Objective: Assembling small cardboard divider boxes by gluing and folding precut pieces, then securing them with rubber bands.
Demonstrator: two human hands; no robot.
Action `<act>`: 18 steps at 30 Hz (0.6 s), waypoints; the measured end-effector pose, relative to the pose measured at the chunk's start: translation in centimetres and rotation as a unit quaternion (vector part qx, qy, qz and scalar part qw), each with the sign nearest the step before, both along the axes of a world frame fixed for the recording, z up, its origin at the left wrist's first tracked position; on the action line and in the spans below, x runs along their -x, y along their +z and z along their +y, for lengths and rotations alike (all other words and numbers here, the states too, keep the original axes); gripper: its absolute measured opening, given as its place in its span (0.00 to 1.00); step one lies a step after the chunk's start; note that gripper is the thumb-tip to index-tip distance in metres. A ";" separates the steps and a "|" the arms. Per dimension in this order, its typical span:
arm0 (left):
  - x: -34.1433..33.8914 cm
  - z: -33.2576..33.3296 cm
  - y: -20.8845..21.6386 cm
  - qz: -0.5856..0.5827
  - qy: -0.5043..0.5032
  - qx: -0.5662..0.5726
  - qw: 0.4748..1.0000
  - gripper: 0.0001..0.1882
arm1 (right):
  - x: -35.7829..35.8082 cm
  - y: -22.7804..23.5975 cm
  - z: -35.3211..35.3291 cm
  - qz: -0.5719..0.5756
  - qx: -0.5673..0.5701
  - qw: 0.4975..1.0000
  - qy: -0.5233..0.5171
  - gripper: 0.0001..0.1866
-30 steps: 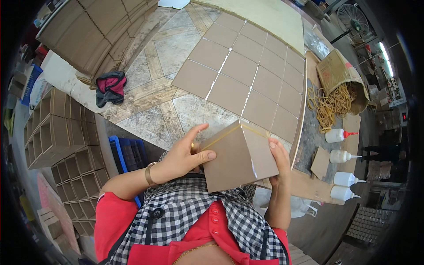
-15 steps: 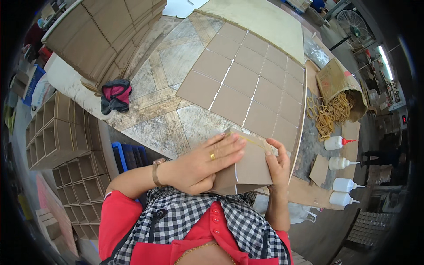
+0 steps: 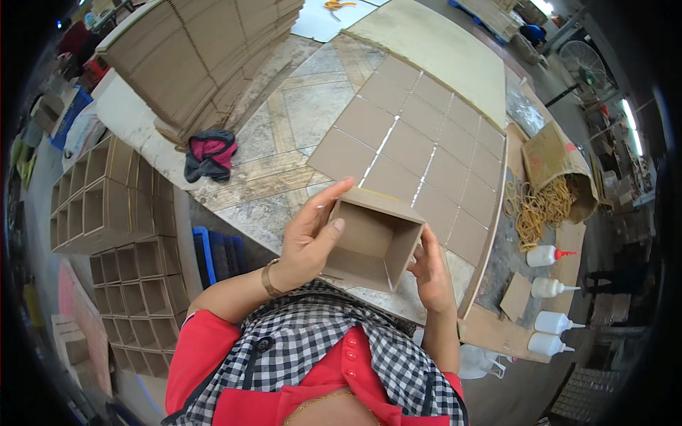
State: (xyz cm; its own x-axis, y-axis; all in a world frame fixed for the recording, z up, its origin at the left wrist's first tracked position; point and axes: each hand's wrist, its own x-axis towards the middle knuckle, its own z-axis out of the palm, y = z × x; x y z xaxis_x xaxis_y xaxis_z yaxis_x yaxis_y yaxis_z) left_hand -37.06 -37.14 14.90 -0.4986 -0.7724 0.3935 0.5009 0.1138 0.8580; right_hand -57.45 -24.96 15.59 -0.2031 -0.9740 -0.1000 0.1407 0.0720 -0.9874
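Note:
Between my two hands I hold a small brown cardboard box [image 3: 387,245], its hollow inside turned up toward me. My left hand [image 3: 312,231] grips the left wall, thumb at the rim and fingers around the outer side. My right hand [image 3: 431,273] closes on the right wall, with some of its fingers hidden behind the box. A thin yellow band runs along the box's far edge. Just beyond lies a flat cardboard sheet [image 3: 408,145], divided into rectangles with white lines along several seams.
Glue bottles [image 3: 550,323] line the right side, below a tipped container spilling rubber bands [image 3: 543,209]. Stacked cardboard [image 3: 192,60] stands far left beside a dark and pink cloth [image 3: 211,155]. Finished-looking boxes [image 3: 135,298] are piled at left near a blue crate [image 3: 217,252].
The box has been turned so that its hollow inside faces me. My left hand has shifted from lying flat across it to gripping its left wall.

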 end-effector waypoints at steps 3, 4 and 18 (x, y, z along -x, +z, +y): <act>0.0 1.0 1.4 -0.021 0.008 -0.080 0.997 0.33 | -1.5 1.5 -0.2 0.142 -0.048 0.988 0.032 0.37; -0.5 0.9 2.0 -0.056 -0.019 -0.115 0.992 0.35 | -1.7 2.3 0.1 0.125 -0.104 0.987 0.008 0.36; -15.6 -15.3 -7.8 -0.567 0.388 0.330 0.648 0.16 | 0.7 1.8 4.5 0.336 -0.099 0.922 -0.167 0.33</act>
